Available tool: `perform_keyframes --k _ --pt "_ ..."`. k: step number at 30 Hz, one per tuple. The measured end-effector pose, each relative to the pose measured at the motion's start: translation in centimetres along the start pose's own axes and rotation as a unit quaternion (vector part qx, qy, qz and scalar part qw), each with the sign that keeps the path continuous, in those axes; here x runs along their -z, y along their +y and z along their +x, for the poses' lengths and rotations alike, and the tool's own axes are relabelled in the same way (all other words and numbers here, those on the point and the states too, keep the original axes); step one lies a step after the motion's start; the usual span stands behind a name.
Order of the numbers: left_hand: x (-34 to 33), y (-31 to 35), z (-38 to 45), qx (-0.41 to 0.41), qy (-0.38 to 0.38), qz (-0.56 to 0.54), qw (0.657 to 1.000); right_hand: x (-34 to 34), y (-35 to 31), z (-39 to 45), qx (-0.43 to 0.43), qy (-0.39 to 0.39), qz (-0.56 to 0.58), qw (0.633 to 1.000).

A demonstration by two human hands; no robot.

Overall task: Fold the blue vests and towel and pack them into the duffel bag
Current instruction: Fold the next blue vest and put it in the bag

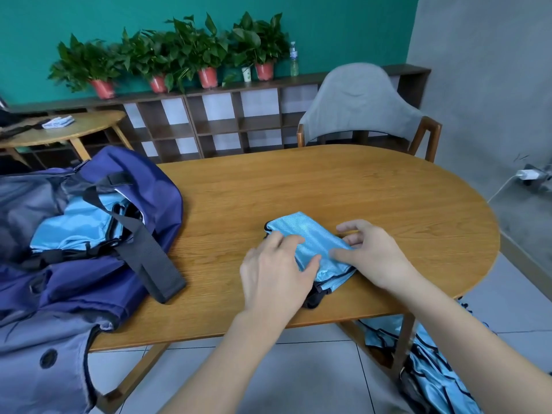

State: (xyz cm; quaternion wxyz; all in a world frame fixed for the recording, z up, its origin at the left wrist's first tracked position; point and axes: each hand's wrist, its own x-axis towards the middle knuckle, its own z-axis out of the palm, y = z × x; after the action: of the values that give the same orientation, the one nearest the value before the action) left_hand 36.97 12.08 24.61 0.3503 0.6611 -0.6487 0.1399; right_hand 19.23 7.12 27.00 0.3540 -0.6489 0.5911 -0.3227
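A folded blue vest (310,243) is seen lying on the wooden counter (373,198), close to its near edge, with dark trim showing at its lower end. The left hand (277,270) is laid over the vest's left side, its fingers loosely bent and its thumb pressed against the cloth. The right hand (370,252) is set against the vest's right side, with the thumb on the fabric and the fingers spread just above it. The two hands are held close together but not touching, with the vest between them; whether the cloth is actually pinched by either hand cannot be told.

At the left end of the counter an open purple duffel bag (89,234) is spread, and light blue folded vests (74,228) are seen inside it, crossed by a black strap (149,252). More blue vests (430,372) are heaped on the tiled floor under the counter's right side.

A grey chair (358,106) is placed at the far side of the counter. Potted plants (179,55) and a bottle (294,59) are lined up on a low shelf unit (224,121) along the green wall.
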Motion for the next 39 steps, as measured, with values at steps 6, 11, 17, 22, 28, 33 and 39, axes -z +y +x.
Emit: perform_keyframes --k 6,11,17,22,28,33,39 --pt "1.4 -2.5 2.8 0.122 -0.111 -0.254 0.953 0.2 0.6 0.1 0.046 -0.017 0.15 0.987" --pt "1.9 -4.6 5.2 0.178 -0.226 -0.452 0.844 1.1 0.7 0.5 0.137 -0.03 0.216 0.966" --pt "1.9 -4.7 5.1 0.164 -0.33 -0.502 0.782 1.7 0.9 1.0 0.126 -0.016 0.303 0.945" --pt "1.4 -4.1 4.0 0.132 -0.249 -0.443 0.851 0.4 1.1 0.7 0.038 0.015 0.346 0.938" --pt "2.3 -4.5 2.4 0.124 -0.167 -0.436 0.875 -0.1 0.0 -1.8 0.069 -0.07 0.228 0.969" --pt "3.9 -5.3 0.7 0.112 -0.157 -0.408 0.892 -2.1 -1.2 -3.3 0.064 -0.04 0.259 0.963" --pt "8.1 -8.2 -1.5 0.134 -0.139 -0.402 0.895 -5.0 -3.8 -5.5 0.098 -0.053 0.244 0.963"
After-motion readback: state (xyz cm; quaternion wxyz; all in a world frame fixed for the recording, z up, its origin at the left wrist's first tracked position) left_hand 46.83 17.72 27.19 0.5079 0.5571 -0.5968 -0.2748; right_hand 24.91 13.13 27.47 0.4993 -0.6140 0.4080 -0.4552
